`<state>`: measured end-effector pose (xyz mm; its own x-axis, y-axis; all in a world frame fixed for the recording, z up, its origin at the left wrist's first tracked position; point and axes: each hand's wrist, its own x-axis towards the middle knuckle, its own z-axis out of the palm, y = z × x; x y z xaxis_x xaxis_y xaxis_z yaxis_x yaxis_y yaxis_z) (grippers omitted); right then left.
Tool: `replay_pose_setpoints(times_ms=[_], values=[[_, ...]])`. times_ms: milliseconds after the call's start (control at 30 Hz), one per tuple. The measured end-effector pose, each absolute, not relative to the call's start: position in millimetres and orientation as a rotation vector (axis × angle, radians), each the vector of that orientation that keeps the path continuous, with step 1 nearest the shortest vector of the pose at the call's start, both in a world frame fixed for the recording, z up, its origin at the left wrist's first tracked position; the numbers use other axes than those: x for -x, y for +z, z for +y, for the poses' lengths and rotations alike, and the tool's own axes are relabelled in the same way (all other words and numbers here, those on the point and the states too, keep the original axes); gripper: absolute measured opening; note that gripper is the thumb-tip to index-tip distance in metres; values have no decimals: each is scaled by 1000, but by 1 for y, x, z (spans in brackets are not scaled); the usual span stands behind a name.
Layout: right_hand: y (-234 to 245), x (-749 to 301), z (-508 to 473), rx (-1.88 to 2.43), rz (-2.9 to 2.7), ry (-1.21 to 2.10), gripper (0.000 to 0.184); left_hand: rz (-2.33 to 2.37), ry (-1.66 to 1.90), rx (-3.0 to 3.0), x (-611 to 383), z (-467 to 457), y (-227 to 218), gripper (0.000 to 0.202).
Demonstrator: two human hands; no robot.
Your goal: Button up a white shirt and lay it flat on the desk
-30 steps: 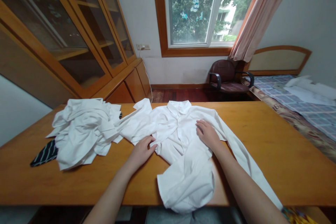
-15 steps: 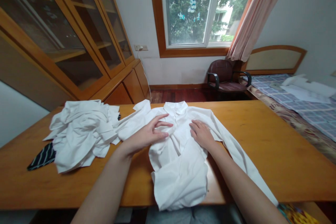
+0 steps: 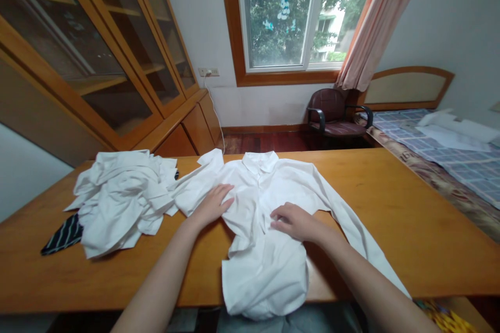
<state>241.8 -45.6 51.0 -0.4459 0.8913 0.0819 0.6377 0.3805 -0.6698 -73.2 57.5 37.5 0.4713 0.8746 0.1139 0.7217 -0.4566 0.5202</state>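
White collared shirt of thin cloth, with long sleeves (image 3: 289, 182), lies front up on the orange-brown wooden worktop (image 3: 390, 208) before me. Its long axis runs from the collar (image 3: 261, 162), near the far edge, straight towards me, down to a bunched lower end that laps over the near edge. My left hand (image 3: 214, 203) rests palm down where the body meets the left-lying sleeve, fingers loosely extended, thumb apart, gripping nothing. My right hand (image 3: 292, 221) is on the middle of the body, fingers half bent; I cannot tell whether they pinch any cloth. The left hand is nearer the collar, the right nearer the bunched end. One sleeve slants out past my right forearm; the other reaches the heap of crumpled white cloth (image 3: 121, 197) on my left.
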Motion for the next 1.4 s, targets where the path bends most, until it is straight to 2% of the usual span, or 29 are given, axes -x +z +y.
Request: replay_pose_setpoints(times_ms=[167, 467, 567, 667, 767, 867, 933, 1000, 1100, 1200, 1300, 1400], values=[[47, -258, -53, 1345, -2195, 925, 38, 1431, 298, -2438, 83, 62, 17, 52], [68, -324, -52, 1284, -1938, 1391, 61, 1519, 44, -2447, 101, 70, 22, 54], [77, -334, -51, 1238, -1907, 1474, 59, 1523, -23, -2460, 97, 68, 27, 56], [76, -332, -45, 1210, -1776, 1516, 46, 1416, 63, -2540, 86, 62, 38, 50], [61, -326, -29, 1299, -1621, 1333, 41, 1195, 182, -2618, 66, 54, 50, 44], [36, -323, -12, 1510, -1785, 909, 34, 1013, 124, -2609, 45, 49, 55, 48], [20, -324, -4, 1638, -1967, 669, 39, 1014, 43, -2587, 35, 50, 50, 48], [7, -327, 0, 1713, -2118, 538, 52, 1085, -14, -2584, 30, 53, 40, 49], [-2, -333, 5, 1718, -2281, 484, 71, 1169, -53, -2630, 30, 61, 23, 54], [1, -340, 18, 1685, -2368, 493, 80, 1183, -59, -2688, 33, 68, 13, 58], [11, -341, 37, 1698, -2378, 494, 74, 1192, -44, -2725, 34, 73, 9, 60], [27, -328, 50, 1715, -2345, 430, 56, 1232, -45, -2766, 34, 78, 6, 64]])
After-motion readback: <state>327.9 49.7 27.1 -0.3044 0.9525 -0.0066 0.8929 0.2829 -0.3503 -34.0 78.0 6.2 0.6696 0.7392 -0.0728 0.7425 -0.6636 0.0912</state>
